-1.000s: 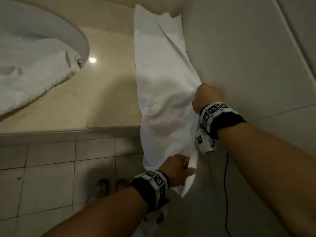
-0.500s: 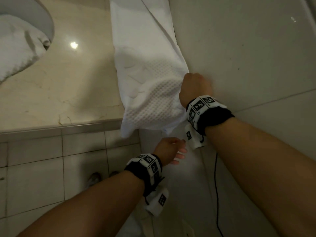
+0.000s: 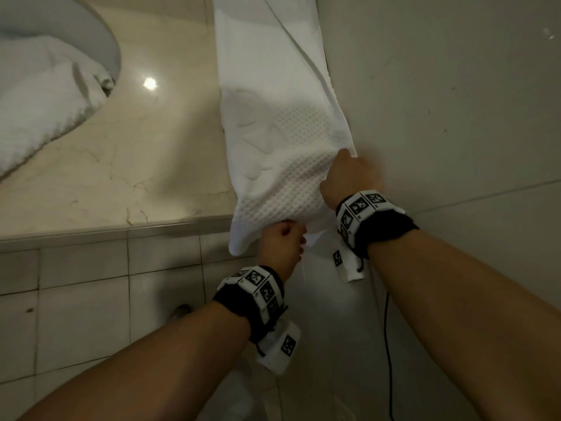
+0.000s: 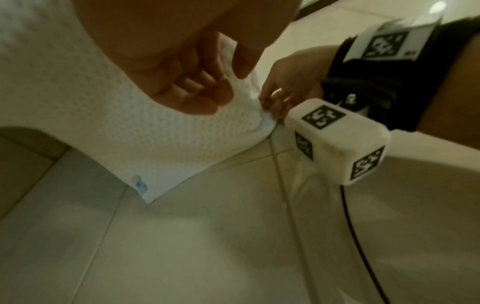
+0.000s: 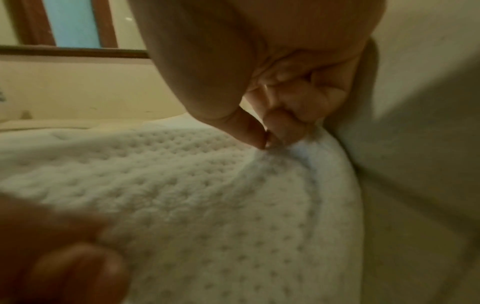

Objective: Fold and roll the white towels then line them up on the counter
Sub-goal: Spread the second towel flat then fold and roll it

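A white waffle towel (image 3: 273, 132), folded into a long strip, lies along the right side of the beige counter (image 3: 136, 165) against the wall. Its near end hangs over the counter's front edge. My right hand (image 3: 349, 174) pinches the towel's right edge beside the wall, thumb against forefinger (image 5: 270, 142). Just below, my left hand (image 3: 283, 238) is curled at the hanging end, and a fold of the towel (image 4: 155, 133) sits between its thumb and fingers (image 4: 207, 88). A small blue label shows near the towel's lower corner.
A round white sink basin (image 3: 106, 47) at the upper left holds another crumpled white towel (image 3: 45, 95). A pale tiled wall (image 3: 455, 117) rises close on the right. Tiled floor (image 3: 91, 314) lies below the counter's edge. A black cable (image 3: 387, 329) hangs from my right wrist.
My left hand let go of the towel's lower end, hung open below it, then rose and closed on the hanging end. The right hand kept its pinch and drew the edge in.
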